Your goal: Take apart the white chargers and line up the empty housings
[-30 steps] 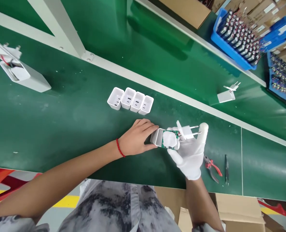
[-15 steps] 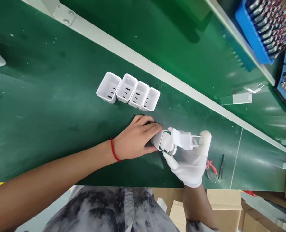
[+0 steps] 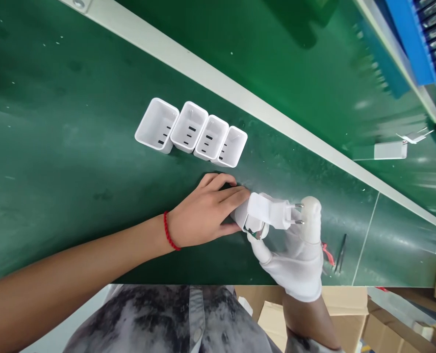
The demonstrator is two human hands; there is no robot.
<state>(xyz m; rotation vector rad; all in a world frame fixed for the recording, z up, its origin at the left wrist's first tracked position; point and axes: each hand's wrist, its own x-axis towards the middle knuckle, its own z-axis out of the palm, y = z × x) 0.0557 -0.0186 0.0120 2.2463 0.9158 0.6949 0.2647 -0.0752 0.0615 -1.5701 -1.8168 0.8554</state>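
My bare left hand (image 3: 206,213), with a red cord on the wrist, grips a white charger shell (image 3: 240,214) lying on its side on the green belt. My right hand (image 3: 294,252) wears a white glove and holds the white plug cap (image 3: 271,213) with two metal pins pointing right. The cap sits tilted on the shell's open end, where a sliver of the green circuit board shows. A row of several empty white charger shells (image 3: 191,131) stands open side up just beyond my left hand.
A grey-white rail (image 3: 218,83) crosses the belt diagonally behind the shells. Red-handled cutters (image 3: 327,254) and black tweezers (image 3: 340,252) lie right of my gloved hand. Another charger part (image 3: 394,148) lies past the rail. A blue bin (image 3: 416,39) sits top right. Cardboard boxes (image 3: 350,314) stand below the belt's edge.
My right hand has swung the plug cap down over the shell's open end, covering most of the circuit board. My view has shifted closer and leftward; my left hand stays on the shell.
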